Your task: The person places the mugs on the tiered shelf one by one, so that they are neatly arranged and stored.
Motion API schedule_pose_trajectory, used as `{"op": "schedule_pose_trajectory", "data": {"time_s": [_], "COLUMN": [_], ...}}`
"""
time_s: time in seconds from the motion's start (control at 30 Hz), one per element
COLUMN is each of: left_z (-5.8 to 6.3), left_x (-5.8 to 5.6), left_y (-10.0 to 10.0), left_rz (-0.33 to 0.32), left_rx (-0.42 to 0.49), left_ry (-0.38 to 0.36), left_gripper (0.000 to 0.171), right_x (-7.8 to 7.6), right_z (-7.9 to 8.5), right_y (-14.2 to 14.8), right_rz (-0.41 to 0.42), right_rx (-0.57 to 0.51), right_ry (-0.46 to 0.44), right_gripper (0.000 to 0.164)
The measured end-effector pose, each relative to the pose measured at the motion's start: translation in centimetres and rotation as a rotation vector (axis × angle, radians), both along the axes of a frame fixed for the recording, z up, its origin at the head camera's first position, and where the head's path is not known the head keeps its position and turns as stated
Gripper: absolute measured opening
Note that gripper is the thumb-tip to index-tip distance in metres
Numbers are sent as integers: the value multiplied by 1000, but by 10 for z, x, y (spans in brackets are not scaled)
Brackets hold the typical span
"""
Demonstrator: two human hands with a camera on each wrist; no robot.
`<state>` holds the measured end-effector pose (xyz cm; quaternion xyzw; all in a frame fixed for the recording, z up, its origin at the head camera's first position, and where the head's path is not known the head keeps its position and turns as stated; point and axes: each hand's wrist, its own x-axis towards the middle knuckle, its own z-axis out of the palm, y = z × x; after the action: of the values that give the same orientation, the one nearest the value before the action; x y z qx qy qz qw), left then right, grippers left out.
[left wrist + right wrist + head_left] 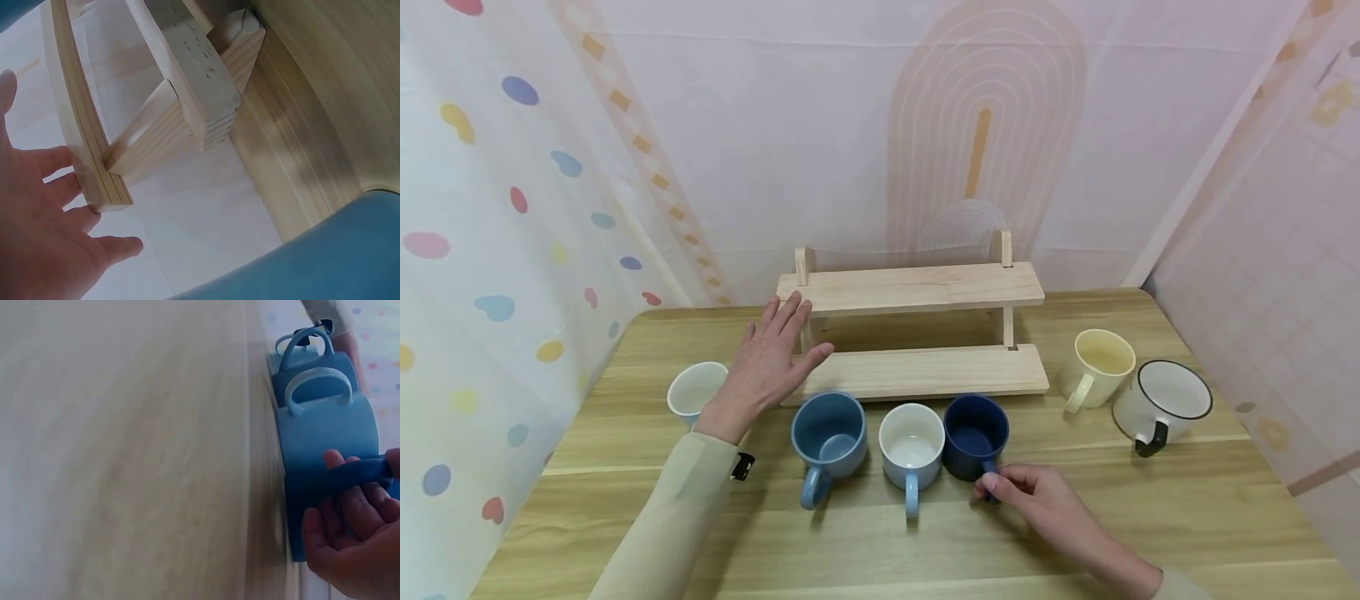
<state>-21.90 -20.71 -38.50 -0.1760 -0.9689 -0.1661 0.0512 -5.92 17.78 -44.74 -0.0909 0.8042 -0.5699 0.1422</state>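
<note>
My right hand (1045, 504) grips the handle of a dark blue mug (962, 464), which stands upright on the table. In the right wrist view, my fingers (359, 512) curl through the loop of that handle. Left of it are a light blue mug with a white inside (912, 442) and a larger mid-blue mug (826, 425), handles toward me. My left hand (760, 367) is spread at the left end of a two-tier wooden shelf (917, 287). The left wrist view has its fingertips right at the end of the upper board (94, 162).
Beyond my left wrist stands another white-lined cup (694, 390), partly hidden by the arm. On the right are a pale yellow mug (1092, 387) and a white mug (1161, 408) with black rim and handle. A patterned curtain (760, 125) hangs behind the wooden table (850, 558).
</note>
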Motion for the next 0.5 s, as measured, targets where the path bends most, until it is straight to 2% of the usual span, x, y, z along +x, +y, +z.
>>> {"op": "schedule_pose_trajectory", "data": {"time_s": [0.33,0.4,0.5], "left_z": [-2,-2,-2], "left_x": [-1,-1,0], "left_y": [-3,-4,-4], "left_rz": [-28,-31,-34], "left_rx": [36,42,50], "left_ry": [10,18,25], "left_gripper": [87,87,86], "right_x": [2,3,3], "right_z": [2,3,5], "right_y": [-8,-8,-6], "right_rz": [3,-9,-32], "right_rx": [-191,-202,-187], "right_ry": [-87,-96,-54], "right_gripper": [40,41,40]}}
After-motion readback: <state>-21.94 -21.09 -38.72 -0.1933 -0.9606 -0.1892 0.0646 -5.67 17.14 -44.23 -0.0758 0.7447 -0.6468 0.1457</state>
